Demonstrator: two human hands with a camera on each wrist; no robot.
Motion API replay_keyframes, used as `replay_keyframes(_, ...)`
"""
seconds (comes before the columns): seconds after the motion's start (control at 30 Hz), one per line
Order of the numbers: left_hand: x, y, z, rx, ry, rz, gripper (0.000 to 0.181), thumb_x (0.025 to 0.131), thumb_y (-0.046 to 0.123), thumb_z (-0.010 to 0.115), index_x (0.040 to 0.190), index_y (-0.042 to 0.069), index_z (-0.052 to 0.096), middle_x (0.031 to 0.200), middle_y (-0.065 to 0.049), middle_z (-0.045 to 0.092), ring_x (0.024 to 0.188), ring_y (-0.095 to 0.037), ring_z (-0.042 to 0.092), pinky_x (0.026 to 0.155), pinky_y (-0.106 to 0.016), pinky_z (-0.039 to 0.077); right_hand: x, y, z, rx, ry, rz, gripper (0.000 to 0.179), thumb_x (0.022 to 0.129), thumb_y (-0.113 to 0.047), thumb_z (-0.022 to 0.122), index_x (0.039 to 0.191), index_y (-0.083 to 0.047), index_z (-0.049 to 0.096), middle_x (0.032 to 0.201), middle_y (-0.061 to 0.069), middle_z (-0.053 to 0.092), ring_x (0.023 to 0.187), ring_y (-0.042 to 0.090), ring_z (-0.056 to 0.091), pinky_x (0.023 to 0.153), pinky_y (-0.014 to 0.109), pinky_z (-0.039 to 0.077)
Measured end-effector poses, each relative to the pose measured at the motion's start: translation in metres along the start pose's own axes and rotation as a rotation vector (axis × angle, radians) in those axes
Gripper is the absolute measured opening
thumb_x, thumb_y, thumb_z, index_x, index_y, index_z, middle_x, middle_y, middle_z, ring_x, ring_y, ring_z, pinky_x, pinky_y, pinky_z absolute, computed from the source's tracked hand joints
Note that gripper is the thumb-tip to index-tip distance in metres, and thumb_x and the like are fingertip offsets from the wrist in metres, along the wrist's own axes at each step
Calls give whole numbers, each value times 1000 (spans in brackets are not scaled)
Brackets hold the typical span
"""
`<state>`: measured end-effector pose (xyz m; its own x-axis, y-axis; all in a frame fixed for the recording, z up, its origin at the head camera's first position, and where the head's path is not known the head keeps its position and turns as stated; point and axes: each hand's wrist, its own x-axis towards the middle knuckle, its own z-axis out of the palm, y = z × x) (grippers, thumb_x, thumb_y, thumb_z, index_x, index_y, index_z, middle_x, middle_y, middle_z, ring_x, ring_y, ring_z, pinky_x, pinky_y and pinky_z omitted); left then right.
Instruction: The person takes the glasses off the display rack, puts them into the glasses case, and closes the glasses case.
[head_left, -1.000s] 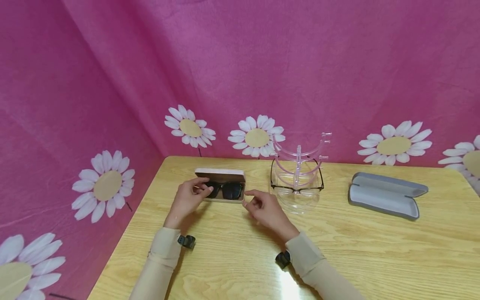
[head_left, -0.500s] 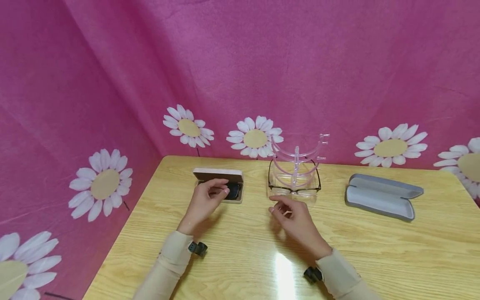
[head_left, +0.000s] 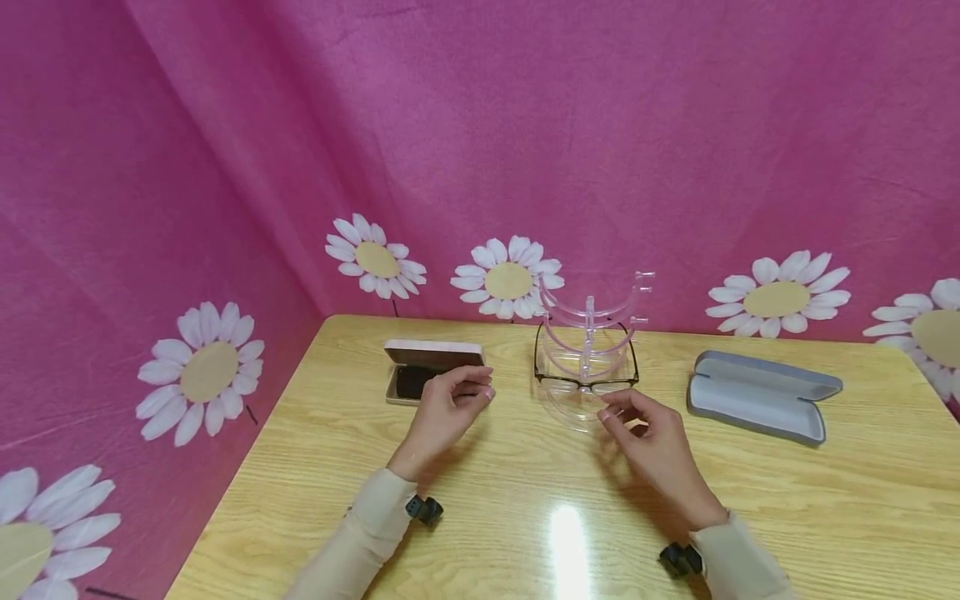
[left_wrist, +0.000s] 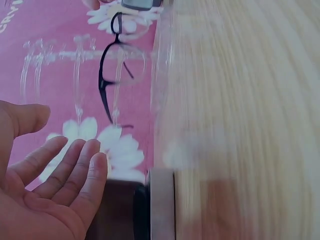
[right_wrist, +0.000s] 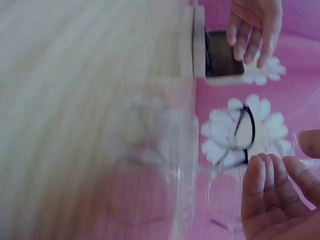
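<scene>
My left hand, fingers loosely bent with nothing in them, hovers in front of the right part of an open glasses case with a brown lining. Dark sunglasses lie inside that case, partly hidden behind the hand. My right hand is by the lower right of a clear and pink eyeglass display stand, its fingertips close to the base and holding nothing. Black-rimmed eyeglasses sit on a lower tier of the stand, lenses facing me. In the right wrist view, the right fingers overlap the stand.
An open grey glasses case with a pale lining lies on the wooden table to the right. Behind the table hangs a pink cloth printed with white daisies. A small black device is worn on each wrist.
Both hands have moved right: the left from the case's left side across its front, the right from beside the case to the stand. The sunglasses and stand stay put.
</scene>
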<state>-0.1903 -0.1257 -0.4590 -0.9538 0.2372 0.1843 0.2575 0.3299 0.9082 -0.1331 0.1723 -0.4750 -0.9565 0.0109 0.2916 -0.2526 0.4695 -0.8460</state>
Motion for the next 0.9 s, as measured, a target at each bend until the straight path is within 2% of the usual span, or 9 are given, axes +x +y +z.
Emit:
replay_keyframes(0.13,4,4,10,10,-30,-7,33,99,8,70,131,2,69,126,-24,72,111,-32,74,95,-36,62,4,5,-17,-34,49,40,16,100,-14,71,112,-3,72,100,12,75,80,-4,63,62,20,53)
replay_keyframes(0.27,10,7,18,-13,-51,-11,37,100,10,69,136,2,66,128,-25,70,115,-33,73,95,-33,62,11,12,-30,-60,115,59,20,100,-16,71,115,-4,70,106,12,73,82,-9,62,64,16,53)
replay_keyframes(0.33,13,7,21,-22,-51,-13,38,100,10,70,137,2,65,128,-26,70,115,-33,73,95,-33,62,14,16,-36,-60,139,71,24,99,-16,72,119,-4,68,107,5,72,83,-11,61,66,15,51)
replay_keyframes(0.47,18,9,26,-37,-58,-31,40,99,10,70,138,2,64,130,-26,69,117,-35,73,97,-36,62,19,22,-43,-39,148,118,35,98,-18,73,130,-5,64,105,-21,65,86,-16,60,70,13,48)
replay_keyframes(0.5,20,9,27,-38,-62,-38,41,99,10,70,139,1,64,130,-26,69,118,-35,72,97,-36,62,21,24,-44,-31,142,127,38,98,-18,73,133,-4,63,107,-22,65,87,-17,59,71,12,48)
replay_keyframes(0.57,22,9,30,-35,-73,-50,42,99,10,70,139,1,63,131,-26,69,119,-35,72,98,-37,61,24,26,-44,-7,116,136,45,99,-17,73,139,-2,60,115,-13,70,90,-19,59,74,9,50)
replay_keyframes(0.7,28,7,37,-16,-99,-70,48,99,11,70,144,-1,59,133,-24,69,121,-34,71,101,-38,60,30,30,-43,61,37,154,56,100,-14,70,150,2,49,134,25,67,97,-16,62,79,7,54)
replay_keyframes(0.77,31,6,40,-4,-109,-70,51,99,12,70,146,-2,57,133,-23,69,121,-35,71,101,-40,60,33,32,-42,86,-8,176,61,101,-15,69,154,2,44,140,31,62,100,-14,63,80,7,54)
replay_keyframes(0.9,37,5,45,9,-121,-87,58,98,14,71,150,-2,52,134,-20,70,123,-34,71,102,-43,59,38,33,-39,110,-78,238,71,102,-16,69,161,2,33,146,32,58,100,-16,60,83,6,53)
